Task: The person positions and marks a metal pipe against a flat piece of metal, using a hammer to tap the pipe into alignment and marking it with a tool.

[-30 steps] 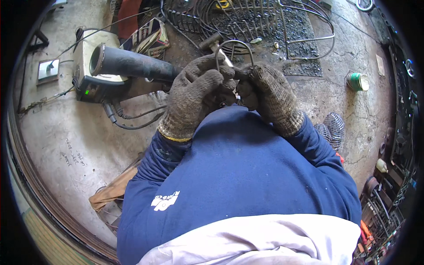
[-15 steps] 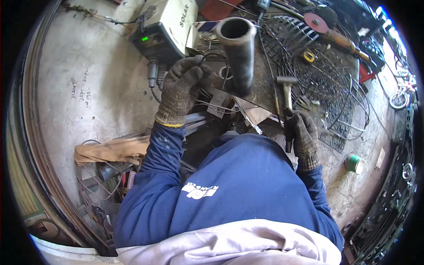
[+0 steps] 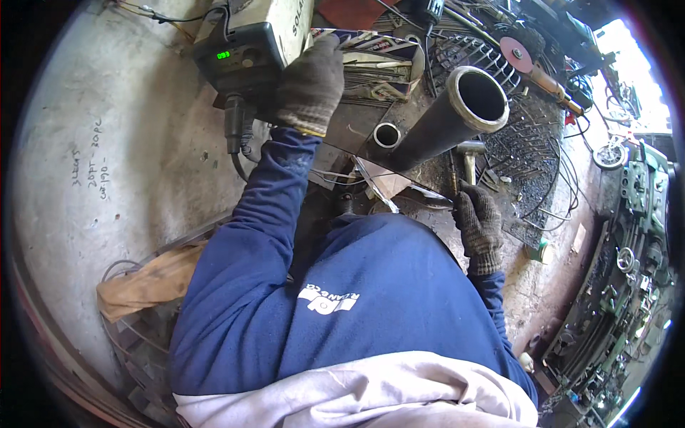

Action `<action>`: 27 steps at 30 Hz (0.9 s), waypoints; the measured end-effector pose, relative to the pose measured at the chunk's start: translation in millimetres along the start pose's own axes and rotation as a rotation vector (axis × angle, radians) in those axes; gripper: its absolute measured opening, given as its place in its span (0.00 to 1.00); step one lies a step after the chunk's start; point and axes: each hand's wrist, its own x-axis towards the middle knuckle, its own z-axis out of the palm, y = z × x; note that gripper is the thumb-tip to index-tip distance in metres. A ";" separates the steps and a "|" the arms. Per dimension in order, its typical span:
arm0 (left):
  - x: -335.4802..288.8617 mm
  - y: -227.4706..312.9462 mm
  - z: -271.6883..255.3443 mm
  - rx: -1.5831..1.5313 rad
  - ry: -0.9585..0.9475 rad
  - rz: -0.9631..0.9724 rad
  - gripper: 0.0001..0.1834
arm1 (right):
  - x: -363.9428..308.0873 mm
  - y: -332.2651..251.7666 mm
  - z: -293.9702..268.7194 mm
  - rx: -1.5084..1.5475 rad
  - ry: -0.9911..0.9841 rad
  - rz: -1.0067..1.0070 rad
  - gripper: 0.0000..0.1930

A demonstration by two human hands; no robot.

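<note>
In a coarse knitted glove [image 3: 484,246], our right hand [image 3: 479,220] is closed round a metal-headed hammer [image 3: 469,164], whose long axis runs away from us, head farthest, just right of a thick cylindrical pipe [image 3: 434,134]. Beside a boxy machine [image 3: 232,63] is our left hand [image 3: 312,82], fingers hidden; we cannot tell its grip.

"What colours cover the left hand [image 3: 312,84] and right hand [image 3: 480,225]?"
"Mottled grey-brown knit; navy sleeves [image 3: 275,187]."
"And the hammer [image 3: 470,151]?"
"Dull grey."
"The machine [image 3: 251,44]?"
"Cream and black, its display [image 3: 223,55] green."
</note>
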 end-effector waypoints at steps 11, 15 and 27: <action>-26.4 -10.0 -7.8 0.037 -0.331 -0.055 0.13 | -0.6 3.5 4.6 0.018 0.041 0.063 0.16; 1.6 4.5 24.2 -0.121 -0.476 0.119 0.12 | 2.0 1.7 5.3 -0.076 0.033 0.035 0.16; 66.9 20.8 111.3 0.502 -0.892 0.425 0.18 | 1.3 -1.8 5.6 -0.054 0.050 0.059 0.15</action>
